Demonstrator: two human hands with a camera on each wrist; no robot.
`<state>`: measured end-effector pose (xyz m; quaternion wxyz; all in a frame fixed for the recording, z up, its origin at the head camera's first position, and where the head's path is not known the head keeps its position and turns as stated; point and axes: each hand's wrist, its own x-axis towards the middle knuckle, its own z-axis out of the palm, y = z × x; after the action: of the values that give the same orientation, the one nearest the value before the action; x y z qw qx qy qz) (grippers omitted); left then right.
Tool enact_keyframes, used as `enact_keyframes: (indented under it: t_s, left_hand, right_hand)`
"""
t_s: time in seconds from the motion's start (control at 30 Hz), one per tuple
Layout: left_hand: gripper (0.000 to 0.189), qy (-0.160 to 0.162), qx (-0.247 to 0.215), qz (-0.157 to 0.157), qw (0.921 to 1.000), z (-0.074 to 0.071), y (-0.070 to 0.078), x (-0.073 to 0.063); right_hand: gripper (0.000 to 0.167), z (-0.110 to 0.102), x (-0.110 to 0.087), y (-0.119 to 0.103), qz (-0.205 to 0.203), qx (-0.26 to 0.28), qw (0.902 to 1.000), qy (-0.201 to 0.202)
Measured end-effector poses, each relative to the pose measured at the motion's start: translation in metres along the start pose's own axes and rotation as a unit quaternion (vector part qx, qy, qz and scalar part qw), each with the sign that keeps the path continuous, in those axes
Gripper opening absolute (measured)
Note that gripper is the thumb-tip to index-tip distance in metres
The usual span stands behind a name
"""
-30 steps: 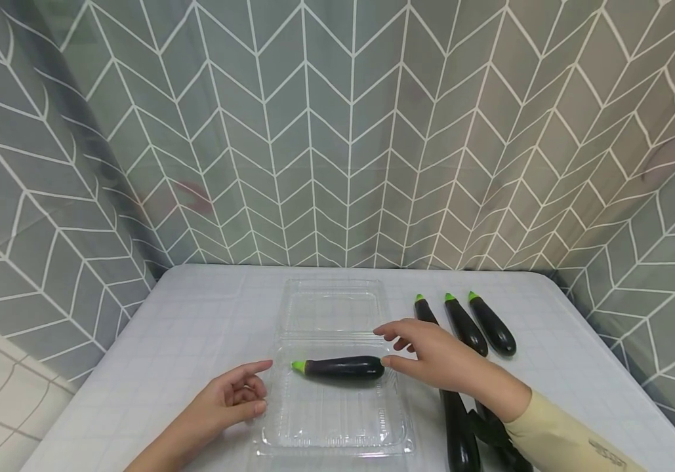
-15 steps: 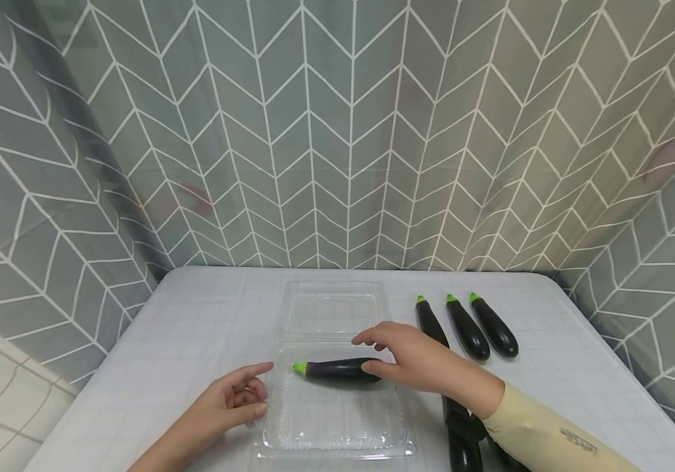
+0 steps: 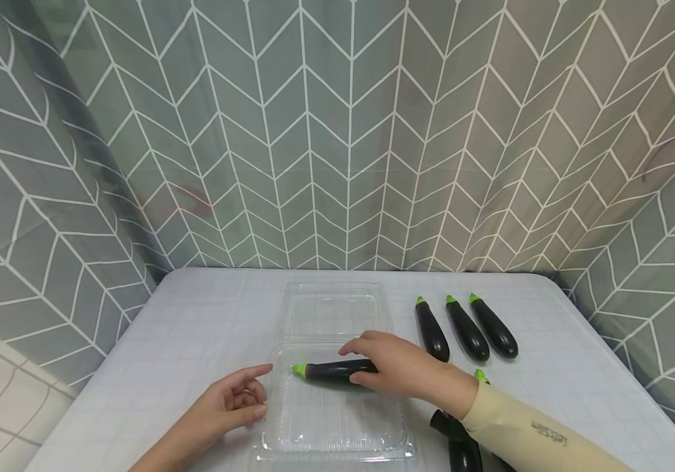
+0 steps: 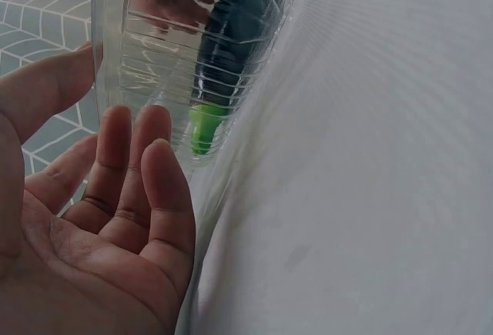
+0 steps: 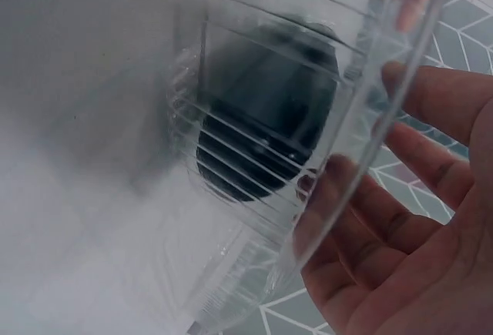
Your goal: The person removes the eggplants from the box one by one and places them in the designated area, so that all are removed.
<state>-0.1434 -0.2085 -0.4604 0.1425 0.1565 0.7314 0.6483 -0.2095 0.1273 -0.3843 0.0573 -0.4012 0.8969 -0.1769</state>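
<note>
An eggplant (image 3: 331, 372), glossy black with a bright green tip, lies crosswise in the base of a clear plastic clamshell container (image 3: 337, 426). My right hand (image 3: 390, 367) is over its blunt end, thumb on the near side and fingers relaxed above. In the right wrist view that hand's spread fingers are outside the clear wall, with the dark eggplant (image 5: 266, 112) seen through it. My left hand (image 3: 233, 400) stays at the container's left side, index finger stretched along its edge, the others loosely bent and holding nothing. Through the wall, the left wrist view shows the green tip (image 4: 206, 127).
The container's lid (image 3: 334, 311) lies folded back, away from me. Three eggplants stand in a loose row at the right: one (image 3: 432, 333), a middle one (image 3: 468, 331) and a far one (image 3: 495, 329). Further dark eggplants (image 3: 465, 455) are partly covered by my right sleeve (image 3: 532, 429).
My right hand has moved left from beside the eggplant's blunt end to over it. The eggplant and my left hand look unmoved. More of the nearest row eggplant is uncovered.
</note>
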Motion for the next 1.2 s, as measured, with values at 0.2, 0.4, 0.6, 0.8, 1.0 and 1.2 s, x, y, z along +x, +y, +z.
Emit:
enact_keyframes:
  t_s: [0.2, 0.4, 0.6, 0.8, 1.0, 1.2]
  left_hand:
    - [0.065, -0.001, -0.006, -0.002, 1.0, -0.001, 0.0, -0.001]
    - [0.065, -0.006, -0.01, 0.004, 0.9999, -0.001, 0.0, -0.002]
    - [0.065, -0.009, -0.016, 0.007, 0.9998, -0.001, 0.001, -0.002]
    - [0.065, -0.009, -0.015, 0.005, 0.9998, -0.001, 0.001, -0.001]
    - [0.065, -0.011, -0.015, 0.011, 0.9998, -0.001, 0.001, -0.001]
    - [0.065, -0.008, -0.01, -0.001, 0.9999, 0.001, 0.002, -0.001]
  right_hand:
    - [0.037, 0.006, 0.005, -0.002, -0.005, -0.029, 0.9995, -0.008]
    - [0.035, 0.014, 0.007, -0.004, -0.028, -0.07, 0.9971, -0.003]
    - [0.038, 0.02, 0.008, -0.008, -0.032, -0.09, 0.9953, -0.014]
    - [0.04, 0.023, 0.01, -0.01, -0.03, -0.098, 0.9946, -0.016]
    - [0.044, 0.027, 0.011, -0.01, -0.03, -0.098, 0.9945, -0.022]
    - [0.049, 0.024, 0.009, -0.012, -0.019, -0.085, 0.996, -0.015]
